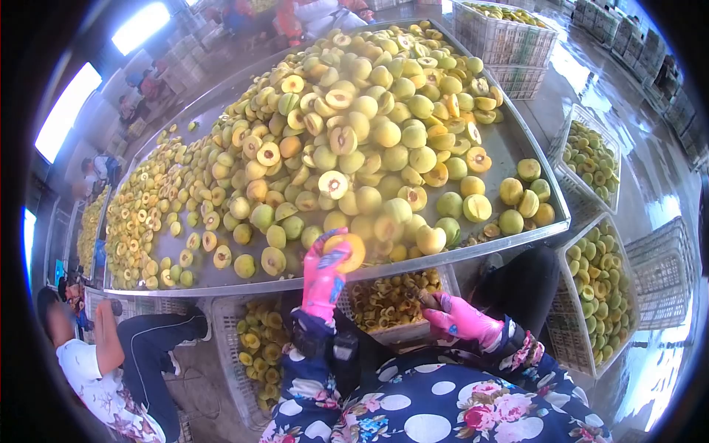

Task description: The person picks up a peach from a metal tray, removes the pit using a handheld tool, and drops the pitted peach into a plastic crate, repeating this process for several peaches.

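My left hand (323,275), in a pink glove, is closed on a yellow cut fruit (348,253) at the near edge of the metal table (443,258). A large heap of halved and whole fruit (354,133) covers much of that table. To the right and lower, my right hand (461,321), also pink-gloved, is closed around a small brownish thing too small to name. Between and beyond my hands, below the table edge, sits a crate of pits and scraps (395,301).
Crates of fruit stand at the right (600,295), farther right (591,159), and at the lower left (260,347). Stacked crates (506,44) rise behind the table. A seated person (111,369) is at the left; other people are farther back.
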The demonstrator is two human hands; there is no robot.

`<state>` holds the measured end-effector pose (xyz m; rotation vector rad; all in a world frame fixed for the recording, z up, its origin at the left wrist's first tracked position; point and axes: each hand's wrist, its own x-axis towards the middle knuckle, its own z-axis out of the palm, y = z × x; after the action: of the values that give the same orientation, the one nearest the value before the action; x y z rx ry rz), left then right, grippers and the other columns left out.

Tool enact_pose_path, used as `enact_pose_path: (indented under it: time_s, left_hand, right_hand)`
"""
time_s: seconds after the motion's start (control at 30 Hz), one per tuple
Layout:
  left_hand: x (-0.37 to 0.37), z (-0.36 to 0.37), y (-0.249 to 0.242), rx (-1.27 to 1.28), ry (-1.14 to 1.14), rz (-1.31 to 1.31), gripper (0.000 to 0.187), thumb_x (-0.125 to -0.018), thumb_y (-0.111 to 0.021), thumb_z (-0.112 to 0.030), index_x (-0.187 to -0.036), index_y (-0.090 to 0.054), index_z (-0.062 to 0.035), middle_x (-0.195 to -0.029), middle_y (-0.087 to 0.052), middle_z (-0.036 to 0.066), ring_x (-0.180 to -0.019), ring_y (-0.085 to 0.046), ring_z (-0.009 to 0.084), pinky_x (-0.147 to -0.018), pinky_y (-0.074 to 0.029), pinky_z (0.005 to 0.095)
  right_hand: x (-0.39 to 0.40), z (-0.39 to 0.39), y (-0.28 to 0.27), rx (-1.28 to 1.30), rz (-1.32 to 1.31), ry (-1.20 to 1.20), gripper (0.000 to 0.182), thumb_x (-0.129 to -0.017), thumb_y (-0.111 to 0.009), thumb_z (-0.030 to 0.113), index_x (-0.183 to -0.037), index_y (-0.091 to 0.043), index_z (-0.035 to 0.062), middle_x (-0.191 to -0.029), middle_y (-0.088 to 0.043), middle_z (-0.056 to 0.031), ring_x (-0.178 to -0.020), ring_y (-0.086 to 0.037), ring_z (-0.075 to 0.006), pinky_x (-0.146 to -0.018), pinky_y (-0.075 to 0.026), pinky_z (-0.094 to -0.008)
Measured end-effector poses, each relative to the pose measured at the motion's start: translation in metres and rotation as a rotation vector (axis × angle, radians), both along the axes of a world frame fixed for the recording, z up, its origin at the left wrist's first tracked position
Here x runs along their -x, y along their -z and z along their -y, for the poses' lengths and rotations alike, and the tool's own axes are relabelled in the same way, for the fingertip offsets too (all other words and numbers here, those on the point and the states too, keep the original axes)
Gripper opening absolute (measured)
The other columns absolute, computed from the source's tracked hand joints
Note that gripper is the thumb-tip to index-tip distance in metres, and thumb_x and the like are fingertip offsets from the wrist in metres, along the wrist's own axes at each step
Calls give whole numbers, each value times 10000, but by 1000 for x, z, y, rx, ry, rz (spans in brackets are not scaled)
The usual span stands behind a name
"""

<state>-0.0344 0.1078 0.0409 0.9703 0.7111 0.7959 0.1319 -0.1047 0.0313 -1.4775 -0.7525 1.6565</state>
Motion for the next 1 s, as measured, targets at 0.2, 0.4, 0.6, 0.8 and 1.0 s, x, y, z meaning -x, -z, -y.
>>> enact_pose_path:
  time_s: [0.2,0.4,0.6,0.8,1.0]
  left_hand:
    - [7,40,-34,883,70,700,435,-877,-514,-275,-1212,-490,2,-1222,-504,205,-1113,-493,358,-929,-429,512]
    - [4,73,-32,518,161,479,467,-949,-392,-305,-1322,-394,-23,-1283,-462,208,-1108,-510,346,-919,-440,492]
    - [-2,89,-34,389,192,376,498,-976,-308,-356,-1289,-419,16,-1228,-508,216,-1046,-551,308,-906,-455,420]
    - [-9,98,-27,384,144,305,516,-974,-312,-382,-1230,-469,37,-1147,-553,214,-986,-569,282,-862,-476,384]
    - [-14,106,-17,385,56,204,455,-969,-366,-343,-1174,-510,36,-1085,-586,190,-940,-585,255,-842,-486,357]
  right_hand:
    - [3,-3,-45,-65,22,10,209,-918,-532,262,-952,-494,59,-687,-538,-10,-527,-488,-66,-490,-415,-220]
    - [15,-5,-73,-225,282,-89,299,-907,-561,251,-1043,-490,-6,-639,-540,-89,-561,-532,-168,-545,-431,-315]
    - [22,-7,-82,-203,419,-125,246,-904,-546,220,-1006,-480,6,-682,-573,-177,-628,-595,-324,-569,-437,-368]
    - [26,-6,-70,-242,436,-114,218,-913,-525,197,-955,-462,-7,-674,-561,-176,-600,-581,-313,-539,-420,-366]
    - [27,-5,-58,-330,500,-170,222,-921,-492,179,-938,-439,-36,-669,-559,-193,-609,-589,-351,-520,-421,-384]
